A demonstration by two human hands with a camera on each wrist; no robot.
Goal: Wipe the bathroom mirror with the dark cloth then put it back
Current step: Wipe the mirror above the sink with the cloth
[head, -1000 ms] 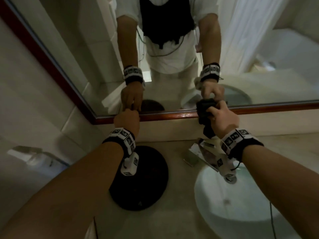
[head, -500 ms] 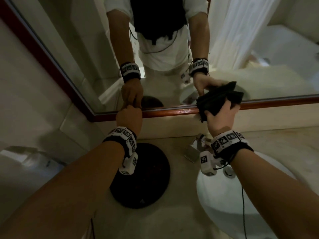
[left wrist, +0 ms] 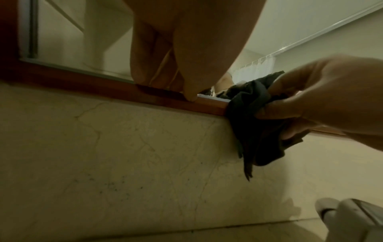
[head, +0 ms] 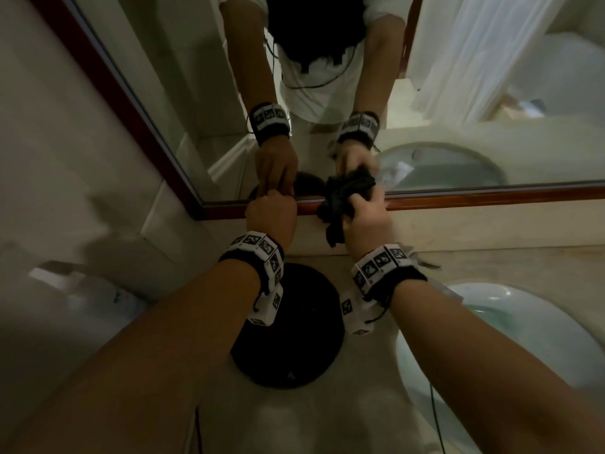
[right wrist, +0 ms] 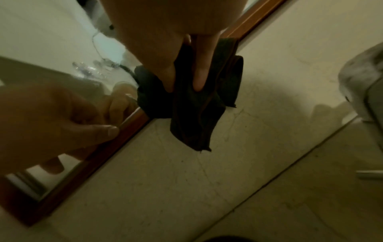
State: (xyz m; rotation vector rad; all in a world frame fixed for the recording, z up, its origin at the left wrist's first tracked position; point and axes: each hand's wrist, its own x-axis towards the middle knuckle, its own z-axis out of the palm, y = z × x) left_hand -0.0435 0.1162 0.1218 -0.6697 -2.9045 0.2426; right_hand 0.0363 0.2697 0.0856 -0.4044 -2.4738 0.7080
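Marble counter (head: 327,417), sink (head: 510,348); red-framed mirror (head: 458,126); right hand (head: 366,221) bunching dark cloth (head: 340,204).

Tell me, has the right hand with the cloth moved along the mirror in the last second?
Yes. The right hand and cloth have slid left along the mirror's wooden frame, closing most of the gap to the left hand.

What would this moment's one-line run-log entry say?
phase: wiping | right hand: grips dark cloth at mirror's bottom frame | left hand: curled fingers resting on frame
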